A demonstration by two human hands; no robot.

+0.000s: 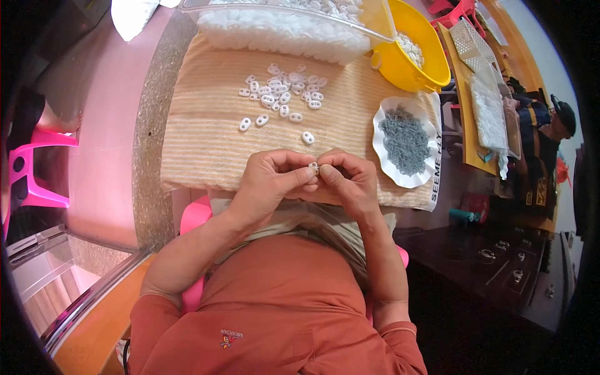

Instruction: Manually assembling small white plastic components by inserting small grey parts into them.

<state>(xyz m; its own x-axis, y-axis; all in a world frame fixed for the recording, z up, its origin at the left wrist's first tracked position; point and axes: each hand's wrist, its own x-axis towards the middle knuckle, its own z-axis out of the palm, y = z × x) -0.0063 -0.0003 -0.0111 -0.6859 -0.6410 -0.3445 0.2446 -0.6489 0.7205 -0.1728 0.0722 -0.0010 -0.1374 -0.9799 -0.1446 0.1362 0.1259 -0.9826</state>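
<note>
A small white plastic piece (314, 167) was pinched between the fingertips of the left hand (273, 178) and the right hand (347, 178), just above the near edge of the striped cloth (206, 125) on the bench (153, 125). More white pieces (282, 90) were scattered beyond, and a white dish (382, 134) of grey bits lay to the right.

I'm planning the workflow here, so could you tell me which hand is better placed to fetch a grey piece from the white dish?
Right. The right hand sits nearer the dish, which lies on its side.
</note>
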